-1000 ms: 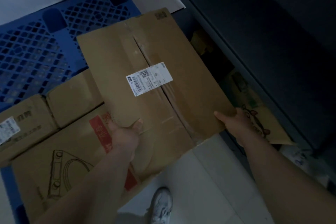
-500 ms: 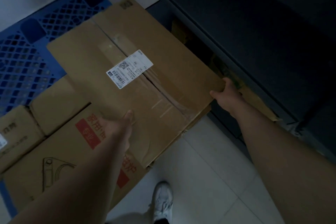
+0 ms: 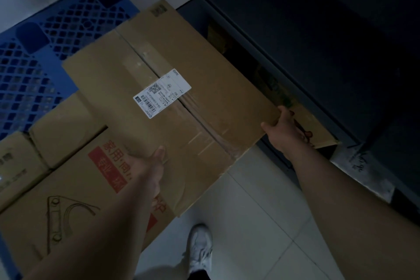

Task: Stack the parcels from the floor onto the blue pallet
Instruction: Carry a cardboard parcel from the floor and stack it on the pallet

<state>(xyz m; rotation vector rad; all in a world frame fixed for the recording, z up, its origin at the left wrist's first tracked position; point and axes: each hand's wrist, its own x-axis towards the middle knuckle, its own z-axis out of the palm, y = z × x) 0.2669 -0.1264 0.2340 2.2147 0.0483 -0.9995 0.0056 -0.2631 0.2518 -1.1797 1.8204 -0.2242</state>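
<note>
The large cardboard parcel (image 3: 204, 70), taped along its seam and bearing a white shipping label (image 3: 161, 93), lies tilted across the near corner of the blue pallet (image 3: 34, 63), its near end over a red-printed box (image 3: 68, 188); whether it rests on that box I cannot tell. The left hand (image 3: 145, 166) has its grip closed on the near edge, thumb on top. The right hand (image 3: 281, 127) clasps the right corner. Two smaller boxes (image 3: 63, 129) sit beside it on the pallet. A white shoe (image 3: 200, 245) stands on the tiled floor (image 3: 250, 211).
</note>
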